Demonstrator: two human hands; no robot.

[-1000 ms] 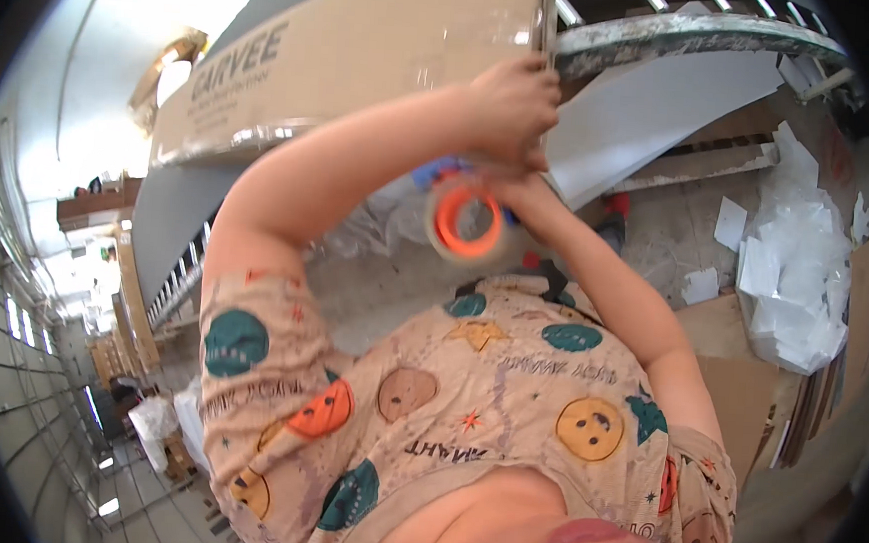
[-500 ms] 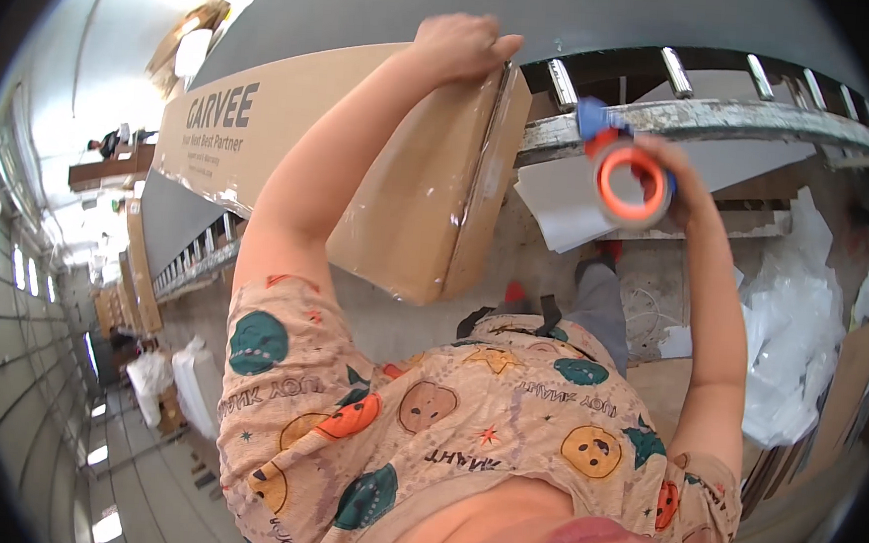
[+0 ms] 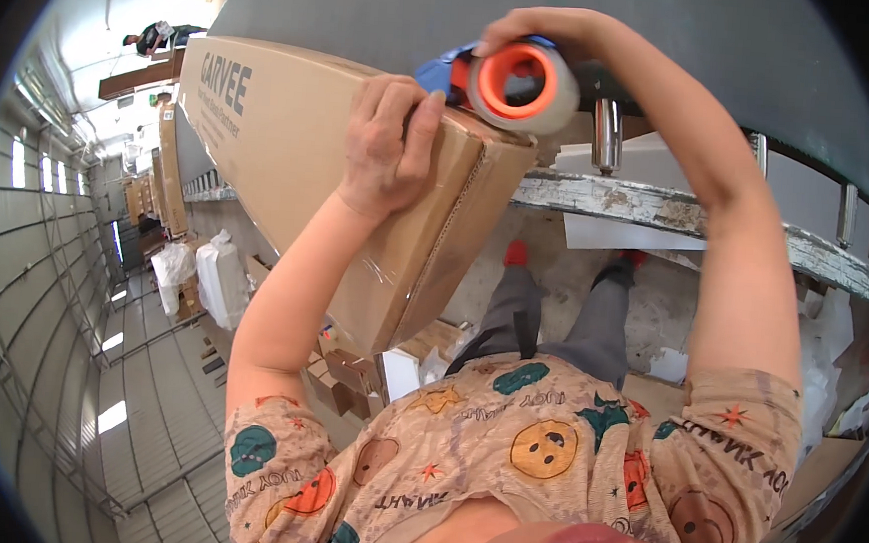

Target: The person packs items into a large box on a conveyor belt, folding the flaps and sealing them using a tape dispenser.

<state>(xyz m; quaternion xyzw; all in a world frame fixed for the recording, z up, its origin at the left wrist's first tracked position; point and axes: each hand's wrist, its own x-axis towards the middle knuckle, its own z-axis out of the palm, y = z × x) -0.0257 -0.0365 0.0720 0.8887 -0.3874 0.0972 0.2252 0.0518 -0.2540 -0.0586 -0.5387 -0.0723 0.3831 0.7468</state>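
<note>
A long brown cardboard box (image 3: 284, 128) slants across the left half of the head view, its near end toward my body. My left hand (image 3: 392, 145) rests on its upper edge close to that end, fingers curled against the cardboard and thumb pointing up. In my right hand (image 3: 554, 28) is a tape dispenser (image 3: 526, 83), blue with an orange hub and a roll of clear tape. The dispenser is at the box's top near corner, just right of my left thumb. Glossy clear film shows on the box's near side.
Metal rollers (image 3: 607, 138) and a worn white rail (image 3: 618, 203) run off to the right, beside a dark grey surface (image 3: 687, 48). A white sheet (image 3: 631, 234) lies beneath the rail. Clear plastic wrap (image 3: 828, 340) is at right. Another person (image 3: 155, 37) is far left.
My right hand has brought the tape dispenser leftward and up to the box's end. My left hand has shifted left and nearer along the box edge.
</note>
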